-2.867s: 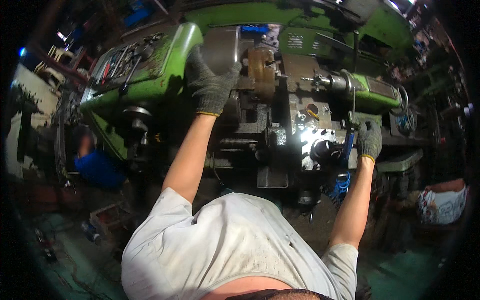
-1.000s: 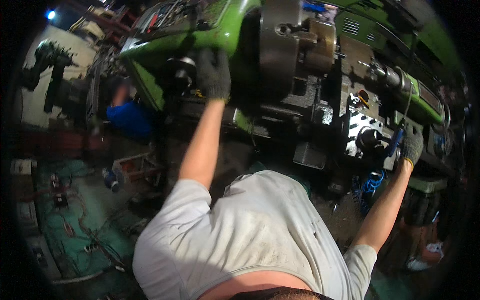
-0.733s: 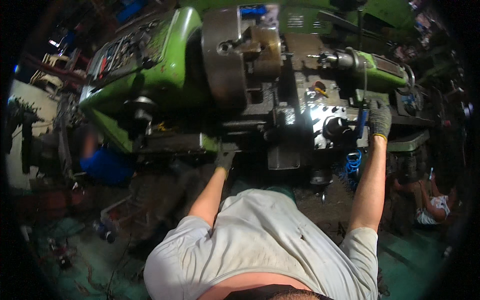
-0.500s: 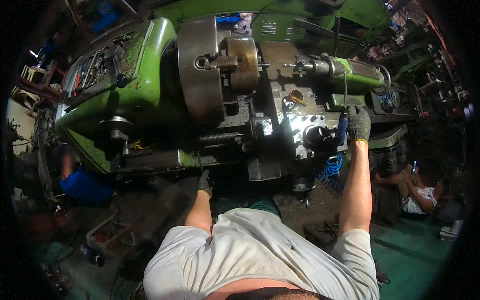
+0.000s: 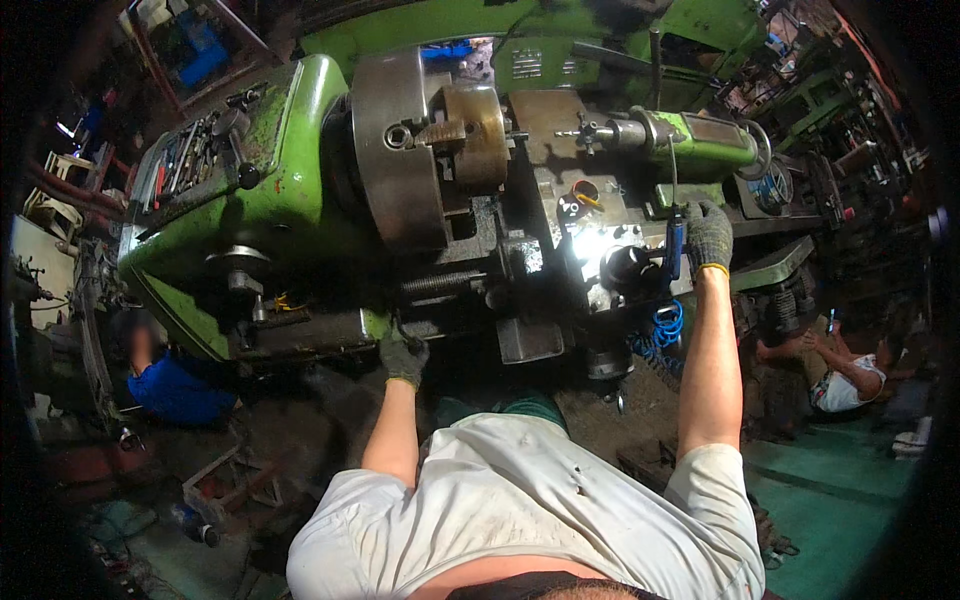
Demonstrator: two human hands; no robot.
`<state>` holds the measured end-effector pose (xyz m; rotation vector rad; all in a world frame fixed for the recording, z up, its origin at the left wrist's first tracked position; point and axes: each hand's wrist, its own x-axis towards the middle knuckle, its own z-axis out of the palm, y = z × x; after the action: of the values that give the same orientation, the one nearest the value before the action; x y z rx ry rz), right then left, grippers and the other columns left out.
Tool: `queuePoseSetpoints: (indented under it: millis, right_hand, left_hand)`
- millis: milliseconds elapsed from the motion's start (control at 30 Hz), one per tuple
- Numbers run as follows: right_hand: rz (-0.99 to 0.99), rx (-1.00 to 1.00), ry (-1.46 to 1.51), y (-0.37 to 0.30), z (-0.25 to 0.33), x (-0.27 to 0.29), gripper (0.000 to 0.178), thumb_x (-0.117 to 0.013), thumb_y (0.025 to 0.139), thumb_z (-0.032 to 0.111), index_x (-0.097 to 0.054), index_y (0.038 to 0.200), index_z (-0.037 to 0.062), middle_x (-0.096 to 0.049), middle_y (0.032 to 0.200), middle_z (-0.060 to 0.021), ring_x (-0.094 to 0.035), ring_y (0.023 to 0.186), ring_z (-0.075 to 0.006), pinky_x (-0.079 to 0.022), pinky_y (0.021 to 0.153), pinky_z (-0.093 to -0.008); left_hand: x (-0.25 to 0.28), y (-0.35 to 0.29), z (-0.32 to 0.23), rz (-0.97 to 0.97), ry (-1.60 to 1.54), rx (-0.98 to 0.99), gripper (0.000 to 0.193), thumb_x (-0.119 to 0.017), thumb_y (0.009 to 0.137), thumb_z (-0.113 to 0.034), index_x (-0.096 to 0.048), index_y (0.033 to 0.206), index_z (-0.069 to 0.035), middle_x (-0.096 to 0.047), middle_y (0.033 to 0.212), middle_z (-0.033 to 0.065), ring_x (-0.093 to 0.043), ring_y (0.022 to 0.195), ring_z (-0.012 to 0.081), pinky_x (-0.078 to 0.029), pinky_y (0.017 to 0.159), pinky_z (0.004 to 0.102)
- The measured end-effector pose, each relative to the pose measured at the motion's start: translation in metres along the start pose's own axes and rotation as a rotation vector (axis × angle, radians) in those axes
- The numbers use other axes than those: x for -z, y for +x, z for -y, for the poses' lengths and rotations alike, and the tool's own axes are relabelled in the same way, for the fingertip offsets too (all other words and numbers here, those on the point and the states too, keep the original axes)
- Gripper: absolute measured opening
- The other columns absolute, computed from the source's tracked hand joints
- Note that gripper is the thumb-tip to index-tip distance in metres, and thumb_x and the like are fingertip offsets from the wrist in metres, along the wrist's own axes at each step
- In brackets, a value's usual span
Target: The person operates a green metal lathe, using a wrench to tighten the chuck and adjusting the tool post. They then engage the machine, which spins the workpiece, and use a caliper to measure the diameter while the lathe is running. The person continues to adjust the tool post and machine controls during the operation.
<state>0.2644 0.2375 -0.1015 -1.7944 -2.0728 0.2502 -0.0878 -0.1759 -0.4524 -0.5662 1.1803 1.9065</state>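
My left hand (image 5: 405,361), in a dark grey glove, is closed around a short lever (image 5: 395,326) at the front of a green lathe (image 5: 300,160). Much of that lever is hidden in the glove. My right hand (image 5: 710,238), gloved in grey with a yellow cuff, is curled against a blue air blow gun (image 5: 676,245). Its thin nozzle points away from me, and a coiled blue hose (image 5: 663,332) hangs below. Left of the gun is the dark tool post (image 5: 626,264). A thick round workpiece (image 5: 475,135) is clamped in the large chuck (image 5: 392,190).
A drill bit (image 5: 568,133) in the tailstock (image 5: 700,140) faces the workpiece. Small tools (image 5: 187,150) lie on the headstock. A red-rimmed cup (image 5: 584,190) stands on the carriage. One person in blue (image 5: 180,390) is low at left; another (image 5: 845,380) sits at right with a phone.
My left hand has moved up, farther from me, and its fingers now wrap the lever. My right hand stays by the blow gun. The whole view has shifted slightly.
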Motion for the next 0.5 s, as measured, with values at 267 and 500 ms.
queuePoseSetpoints:
  millis: [267, 500]
  right_hand:
    - [-0.046, 0.015, 0.043, 0.001, -0.011, -0.010, 0.047, -0.057, 0.098, 0.039, -0.072, 0.114, -0.0028, -0.070, 0.118, -0.0286, -0.064, 0.113, -0.0470, -0.050, 0.096, -0.0500]
    - [-0.067, 0.056, 0.105, 0.007, -0.019, -0.018, 0.046, -0.061, 0.097, 0.039, -0.072, 0.115, -0.0024, -0.070, 0.121, -0.0269, -0.064, 0.115, -0.0449, -0.051, 0.097, -0.0483]
  left_hand:
    - [0.024, 0.016, -0.032, -0.438, 1.437, -0.466, 0.056, -0.057, 0.095, -0.059, -0.076, 0.116, -0.010, -0.070, 0.118, 0.0280, -0.066, 0.110, 0.0460, -0.051, 0.092, 0.0514]
    - [-0.014, -0.023, -0.036, -0.245, 1.460, -0.745, 0.048, -0.057, 0.098, -0.049, -0.075, 0.114, -0.007, -0.072, 0.114, 0.0224, -0.067, 0.106, 0.0453, -0.052, 0.090, 0.0519]
